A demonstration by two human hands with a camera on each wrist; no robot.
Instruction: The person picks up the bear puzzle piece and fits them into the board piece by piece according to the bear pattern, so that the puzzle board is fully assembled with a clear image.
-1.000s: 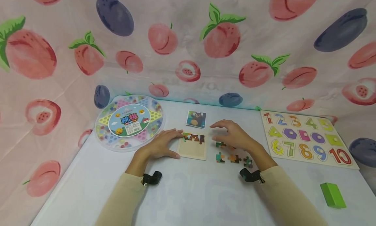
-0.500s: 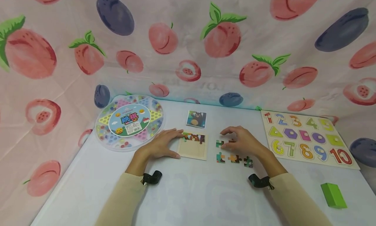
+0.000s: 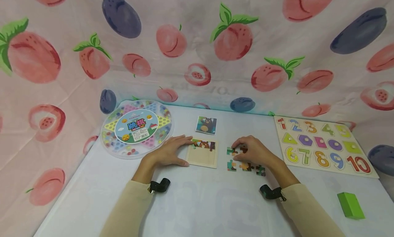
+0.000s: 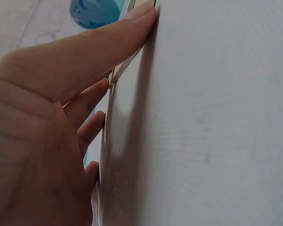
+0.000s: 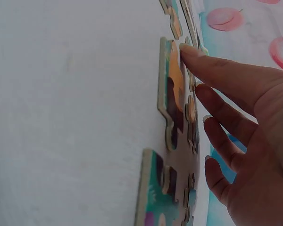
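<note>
My left hand point(image 3: 168, 150) rests along the left side of a square wooden puzzle board point(image 3: 201, 158), its fingers extended and thumb spread toward the near corner. In the left wrist view the thumb point(image 4: 127, 30) reaches the board's edge. Pieces showing a bear's head point(image 3: 203, 144) fill the board's top row; bare wood shows below. My right hand point(image 3: 253, 151) is low over loose jigsaw pieces, with index finger and thumb apart around an orange-brown jigsaw piece point(image 3: 235, 153), fingertips right at it. In the right wrist view the thumb tip overlaps the pieces. A front row of jigsaw pieces point(image 3: 246, 166) lies nearer me.
A bear picture card point(image 3: 206, 125) lies behind the board. At the left is a round Chinese checkers set point(image 3: 136, 127). A number and shape board point(image 3: 323, 144) lies at the right, with a green block point(image 3: 351, 205) nearer. Fruit-print cloth point(image 3: 197, 42) hangs behind.
My right hand has moved right and down onto the loose pieces, and its index finger and thumb have come closer together around one. The left hand stays at the board.
</note>
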